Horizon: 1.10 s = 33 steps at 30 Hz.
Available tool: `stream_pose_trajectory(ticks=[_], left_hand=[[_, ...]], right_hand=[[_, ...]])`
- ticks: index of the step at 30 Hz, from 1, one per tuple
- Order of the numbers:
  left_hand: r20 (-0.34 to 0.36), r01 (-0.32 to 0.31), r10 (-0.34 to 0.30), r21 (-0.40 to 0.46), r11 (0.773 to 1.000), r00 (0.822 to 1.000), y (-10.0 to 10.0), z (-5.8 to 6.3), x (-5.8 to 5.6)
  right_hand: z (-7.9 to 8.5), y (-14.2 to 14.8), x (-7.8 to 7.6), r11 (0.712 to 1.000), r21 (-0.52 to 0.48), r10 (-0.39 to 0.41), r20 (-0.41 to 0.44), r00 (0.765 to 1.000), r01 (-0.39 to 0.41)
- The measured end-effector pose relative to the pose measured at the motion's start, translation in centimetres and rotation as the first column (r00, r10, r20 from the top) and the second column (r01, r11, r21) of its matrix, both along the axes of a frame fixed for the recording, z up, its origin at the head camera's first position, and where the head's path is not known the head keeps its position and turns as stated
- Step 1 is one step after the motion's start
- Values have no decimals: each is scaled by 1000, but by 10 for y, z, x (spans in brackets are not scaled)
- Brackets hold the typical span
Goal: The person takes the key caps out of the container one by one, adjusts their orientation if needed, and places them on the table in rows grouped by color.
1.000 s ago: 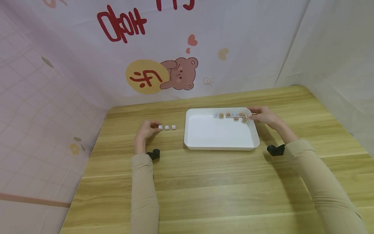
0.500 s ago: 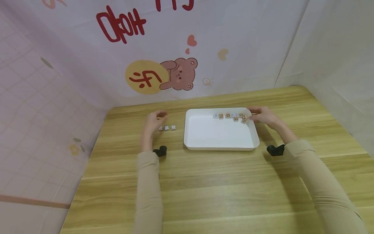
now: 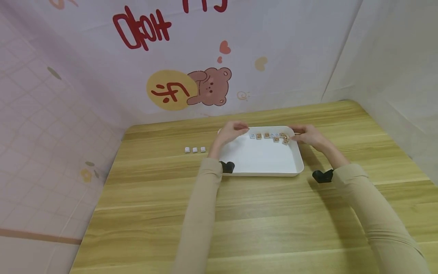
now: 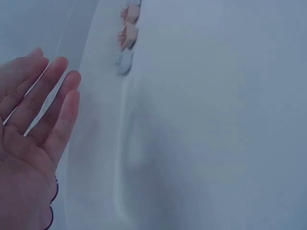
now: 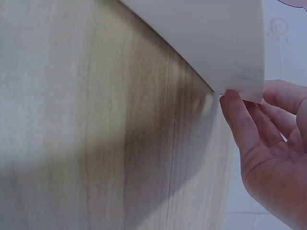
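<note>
My left hand [image 3: 230, 134] is over the left part of a white tray [image 3: 260, 158], its fingers extended and holding nothing. In the left wrist view, those fingers [image 4: 62, 115] reach toward a row of small keycaps [image 4: 127, 36] along the tray's far wall. Several white and orange-brown keycaps [image 3: 267, 135] lie there, gathered toward the far right corner. My right hand [image 3: 308, 136] grips the tray at that corner; the right wrist view shows its fingers [image 5: 242, 122] against the outer wall and another digit at the rim. Three white keycaps [image 3: 195, 150] sit in a row on the table.
The wood-grain table [image 3: 273, 224] reaches back to a printed white cloth [image 3: 291, 57] with a bear on it. Cloth also hangs at both sides. A black wrist mount [image 3: 322, 176] juts from each forearm.
My left hand has left the leftmost of the three white keycaps, risen and travelled right over the tray. The right hand stays at the tray's corner, and the keycaps keep their places.
</note>
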<state>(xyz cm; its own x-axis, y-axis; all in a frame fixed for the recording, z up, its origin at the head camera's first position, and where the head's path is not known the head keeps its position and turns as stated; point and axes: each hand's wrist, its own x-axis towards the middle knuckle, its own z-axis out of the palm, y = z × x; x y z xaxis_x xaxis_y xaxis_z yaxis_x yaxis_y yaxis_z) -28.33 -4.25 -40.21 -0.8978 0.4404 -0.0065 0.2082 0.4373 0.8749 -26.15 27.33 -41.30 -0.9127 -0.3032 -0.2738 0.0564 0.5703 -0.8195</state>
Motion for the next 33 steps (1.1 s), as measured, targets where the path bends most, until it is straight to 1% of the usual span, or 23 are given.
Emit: stream_pose_trajectory(ticks=[3,5,8,10,12,15,20,25,27,33], left_hand=[[-4,-5,5,-9,1000,1000,13,-7,-2],[-20,-18,18,-18,1000,1000,19,-11,-3],[-33,-40,39,-31,999,999,25,-15,-5],[-39,-43,41,-41,998,998,28,-18,-7],[-48,-32,29,-65,997,998,30,-22,-9],[-74,-3,-6,-128,992,997,34,-26,-12],[-93,21,-44,-232,972,995,38,-25,-12],[-115,33,-67,-278,960,991,38,-24,-11],[-125,30,-69,-291,956,990,38,-25,-11],[-142,15,-70,-356,934,987,38,-24,-10]], right_hand=[[0,1,-1,1000,3,-6,0,1000,6],[-1,1,-1,1000,1,-7,6,1000,7],[-2,2,-1,1000,-3,2,14,1000,-2],[-2,2,-2,1000,-3,1,18,1000,-1],[-2,2,-2,1000,-7,4,19,1000,-4],[-1,2,-2,1000,-10,5,23,1000,-5],[0,2,-1,1000,-11,-1,24,1000,1],[-1,2,-1,1000,-10,-5,20,1000,5],[-1,2,-1,1000,-10,-4,20,1000,5],[-2,2,0,1000,-7,-3,16,1000,3]])
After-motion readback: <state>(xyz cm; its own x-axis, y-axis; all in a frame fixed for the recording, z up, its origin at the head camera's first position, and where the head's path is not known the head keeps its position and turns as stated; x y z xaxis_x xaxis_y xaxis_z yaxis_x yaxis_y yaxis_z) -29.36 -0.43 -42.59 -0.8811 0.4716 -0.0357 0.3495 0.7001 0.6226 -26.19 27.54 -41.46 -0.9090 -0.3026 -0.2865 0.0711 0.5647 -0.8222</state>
